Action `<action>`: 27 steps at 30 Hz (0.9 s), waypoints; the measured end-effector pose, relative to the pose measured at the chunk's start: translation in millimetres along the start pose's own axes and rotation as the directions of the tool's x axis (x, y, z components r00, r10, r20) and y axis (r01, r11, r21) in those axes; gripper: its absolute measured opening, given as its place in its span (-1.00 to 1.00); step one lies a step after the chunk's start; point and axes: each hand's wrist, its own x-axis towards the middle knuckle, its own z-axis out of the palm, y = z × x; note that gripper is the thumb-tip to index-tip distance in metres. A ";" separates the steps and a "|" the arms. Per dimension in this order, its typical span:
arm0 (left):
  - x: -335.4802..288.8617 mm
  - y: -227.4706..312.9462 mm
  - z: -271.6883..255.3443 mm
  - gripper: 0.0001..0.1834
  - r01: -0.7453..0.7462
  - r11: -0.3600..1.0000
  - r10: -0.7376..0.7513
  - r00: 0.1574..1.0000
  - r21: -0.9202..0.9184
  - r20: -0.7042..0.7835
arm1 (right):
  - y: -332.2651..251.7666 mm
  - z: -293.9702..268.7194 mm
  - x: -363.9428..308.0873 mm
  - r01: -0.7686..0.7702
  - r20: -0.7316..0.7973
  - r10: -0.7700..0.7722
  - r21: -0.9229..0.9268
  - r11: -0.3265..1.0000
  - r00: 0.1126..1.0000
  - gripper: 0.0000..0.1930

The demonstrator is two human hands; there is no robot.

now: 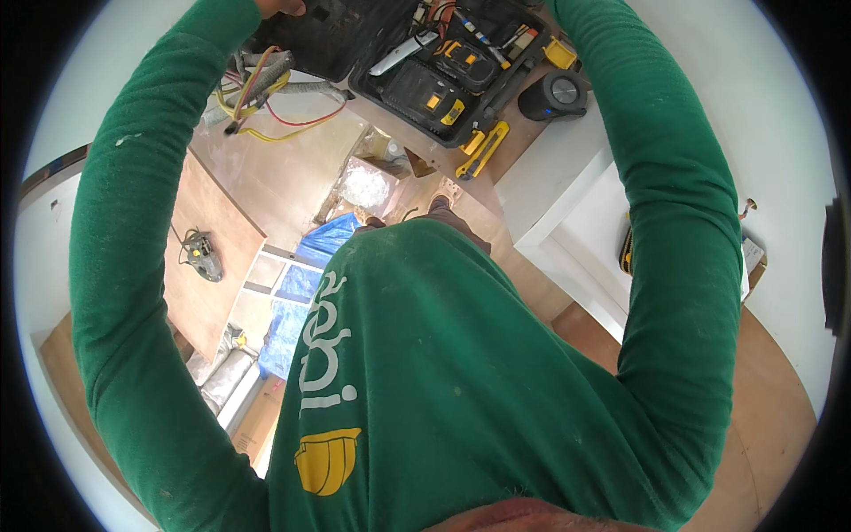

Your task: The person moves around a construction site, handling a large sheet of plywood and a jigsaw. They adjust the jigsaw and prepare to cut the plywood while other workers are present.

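Observation:
Both green-sleeved arms reach up past the top edge of the view. Only a small part of my left hand (282, 7) shows there, beside the dark lid of a black tool case (324, 40); its grip is cut off. My right hand lies beyond the top edge, its sleeve passing to the right of the case. Inside the case are a black and yellow battery pack (424, 96), a second battery pack (470, 64), a grey utility knife (403, 53) and several small tools. Below the left cuff, a bundle of red, yellow and grey cables (261, 93) hangs loose.
A yellow snap-off knife (483, 151) lies by the case's corner, near a round black speaker (554, 95). White box-like panels (567, 204) stand at right. On a wooden board (208, 310) at left rests a dark corded power tool (202, 255). Blue sheeting (288, 328) lies lower down.

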 end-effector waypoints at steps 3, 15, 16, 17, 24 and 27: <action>5.5 -2.9 1.7 -0.44 -0.024 0.999 0.023 1.000 -0.044 -0.016 | -4.9 -3.7 -5.3 -0.035 0.034 0.034 0.021 0.999 0.999 -0.54; -45.7 -14.6 0.8 -0.39 -0.075 0.984 0.027 0.961 -0.163 -0.275 | -28.4 -9.1 4.7 0.052 0.097 -0.048 -0.037 0.998 0.994 -0.63; -53.2 -21.5 -1.2 -0.42 -0.087 0.977 0.020 0.946 -0.196 -0.325 | -30.9 -14.1 -2.7 0.001 0.135 -0.006 0.038 0.999 0.991 -0.65; -58.2 -28.4 -3.5 -0.45 -0.101 0.968 0.009 0.927 -0.228 -0.374 | -35.4 -18.4 -7.1 -0.050 0.176 0.031 0.109 0.993 0.984 -0.68; -62.6 -46.2 -2.1 -0.73 -0.045 0.930 -0.075 0.949 -0.364 -0.307 | -50.6 -26.1 -18.6 0.072 0.049 -0.083 0.194 0.978 0.995 -0.76; -58.2 -40.0 1.2 -0.76 -0.050 0.948 -0.037 0.964 -0.315 -0.264 | -48.0 -25.0 -15.6 0.013 0.094 -0.036 0.229 0.973 0.995 -0.78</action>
